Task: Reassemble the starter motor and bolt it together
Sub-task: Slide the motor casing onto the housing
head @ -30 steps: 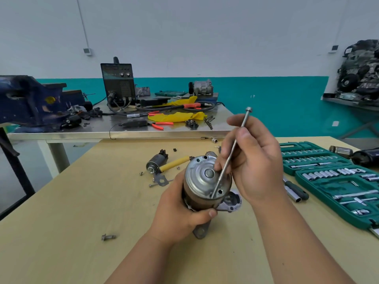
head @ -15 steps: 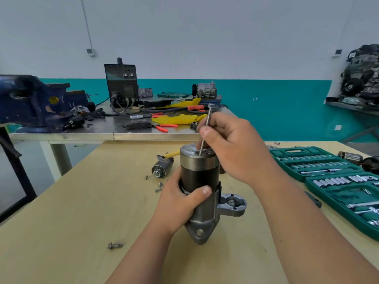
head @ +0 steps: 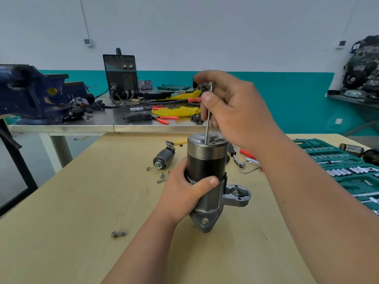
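Left hand [head: 184, 193] wraps tight around the starter motor [head: 207, 171], standing upright on the table [head: 82, 201]: silver cap, black body, grey cast base. Right hand [head: 231, 111] just above pinches a long bolt [head: 208, 115], its tip down in the cap.

1. Starter motor [head: 207, 171]: stands upright on the wooden table, black cylindrical body, silver end cap on top, grey cast nose housing at the bottom with a mounting ear toward the camera and a side lug on the right.
2. Long through-bolt [head: 208, 117]: thin silver rod, near vertical, lower tip in a hole in the end cap, flanged head up top.
3. Solenoid [head: 163, 158]: small black cylinder lying on its side, left of the motor, apart from it.
4. Loose bolt [head: 118, 234]: short, flanged, lying flat on the near left of the table.
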`<control>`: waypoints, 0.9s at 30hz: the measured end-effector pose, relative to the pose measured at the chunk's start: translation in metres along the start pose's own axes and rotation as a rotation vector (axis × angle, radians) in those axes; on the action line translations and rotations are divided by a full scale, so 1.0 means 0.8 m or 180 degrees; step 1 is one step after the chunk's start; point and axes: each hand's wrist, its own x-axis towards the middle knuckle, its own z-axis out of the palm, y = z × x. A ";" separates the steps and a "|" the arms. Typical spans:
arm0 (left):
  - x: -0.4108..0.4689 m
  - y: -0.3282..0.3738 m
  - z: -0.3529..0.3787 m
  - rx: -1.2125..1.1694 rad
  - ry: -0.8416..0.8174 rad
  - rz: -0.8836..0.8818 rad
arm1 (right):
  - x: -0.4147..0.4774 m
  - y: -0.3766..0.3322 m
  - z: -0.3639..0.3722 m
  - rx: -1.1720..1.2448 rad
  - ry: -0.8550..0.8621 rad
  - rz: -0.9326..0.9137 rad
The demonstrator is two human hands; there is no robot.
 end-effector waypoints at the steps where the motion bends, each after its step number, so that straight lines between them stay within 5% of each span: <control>1: 0.000 0.000 0.000 0.0008 0.0005 0.0002 | 0.002 -0.001 -0.001 0.0026 0.0013 -0.0012; 5: 0.000 -0.001 0.002 0.0031 0.0049 0.0016 | 0.001 -0.004 -0.005 -0.0027 -0.0051 0.0064; 11: -0.001 0.000 0.003 -0.0010 0.0085 -0.0040 | -0.015 -0.007 0.018 -0.1080 -0.0379 0.0092; 18: -0.002 0.002 0.006 -0.0013 0.0094 -0.0118 | -0.018 0.002 0.008 -0.0372 -0.0475 0.0310; 27: -0.002 0.006 0.009 0.0018 -0.0034 -0.0212 | -0.027 0.003 0.011 -0.0710 -0.0176 0.0451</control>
